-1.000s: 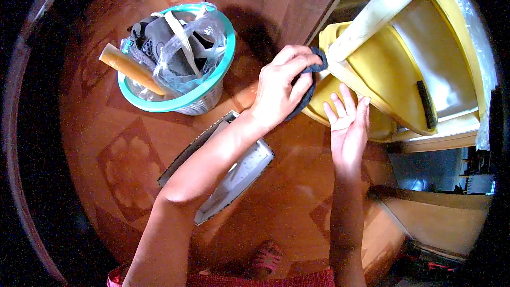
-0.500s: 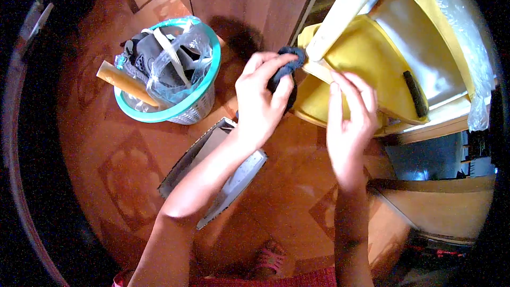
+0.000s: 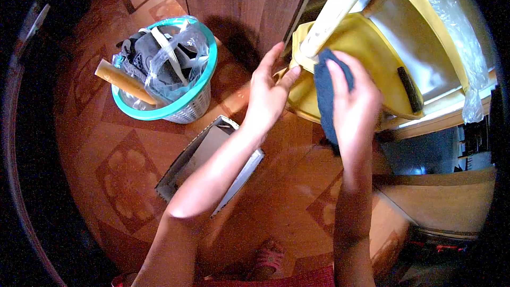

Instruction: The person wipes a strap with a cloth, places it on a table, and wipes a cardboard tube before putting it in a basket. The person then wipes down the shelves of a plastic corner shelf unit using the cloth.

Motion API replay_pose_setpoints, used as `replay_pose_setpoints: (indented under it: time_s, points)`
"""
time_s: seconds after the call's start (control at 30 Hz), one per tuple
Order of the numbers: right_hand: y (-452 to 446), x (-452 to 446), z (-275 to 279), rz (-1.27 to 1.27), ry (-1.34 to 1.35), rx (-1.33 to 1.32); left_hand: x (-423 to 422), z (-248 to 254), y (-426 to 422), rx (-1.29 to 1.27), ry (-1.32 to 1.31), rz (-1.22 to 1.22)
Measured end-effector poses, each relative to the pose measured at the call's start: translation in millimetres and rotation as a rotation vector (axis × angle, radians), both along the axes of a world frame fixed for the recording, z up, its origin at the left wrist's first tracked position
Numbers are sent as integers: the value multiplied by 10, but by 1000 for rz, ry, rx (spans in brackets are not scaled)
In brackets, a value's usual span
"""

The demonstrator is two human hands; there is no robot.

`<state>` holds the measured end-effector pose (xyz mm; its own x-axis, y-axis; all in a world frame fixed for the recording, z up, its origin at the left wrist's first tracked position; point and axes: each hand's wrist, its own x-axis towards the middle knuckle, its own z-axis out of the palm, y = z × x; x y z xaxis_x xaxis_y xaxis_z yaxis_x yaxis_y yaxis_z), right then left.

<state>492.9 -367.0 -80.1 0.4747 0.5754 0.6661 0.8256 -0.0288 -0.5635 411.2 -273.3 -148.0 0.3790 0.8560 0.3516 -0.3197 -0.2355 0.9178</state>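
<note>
A dark cloth [image 3: 328, 103] hangs from my right hand [image 3: 357, 103], pinched between the thumb and fingers. It lies against the corner of a yellow plastic piece [image 3: 366, 48], shaped like a dustpan, where a white pole [image 3: 337, 13] meets it. My left hand [image 3: 268, 93] is at the near left corner of that yellow piece, thumb and forefinger spread apart. Its thumb reaches the yellow edge, though I cannot tell how firmly it touches. The remaining fingers of the left hand are partly hidden.
A teal-rimmed basket [image 3: 210, 74] holding a dark bag, clear plastic and a tan roll stands at the left. Below my left forearm lies an open cardboard box [image 3: 178, 172]. A wooden panel [image 3: 239, 5] rises behind. Plastic wrap [image 3: 446, 16] covers a yellow frame at right.
The dark cloth has passed from my left hand to my right hand. My left hand has opened, with its thumb now by the yellow edge. The view has shifted slightly.
</note>
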Motion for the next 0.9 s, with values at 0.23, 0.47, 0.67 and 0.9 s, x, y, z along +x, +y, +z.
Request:
replay_pose_setpoints:
  time_s: [0.23,0.47,0.67,0.9]
  points:
    - [56,8,-34,-42,-472,-153,106,-40,102,-11,-48,-82]
    - [-20,224,-11,81,-457,-81,121,-74,89,-39,-90,-96]
    - [56,125,-67,9,-560,-156,115,-45,97,54,-68,-32]
    - [57,181,-107,124,-688,-117,133,-68,81,1,-84,-61]
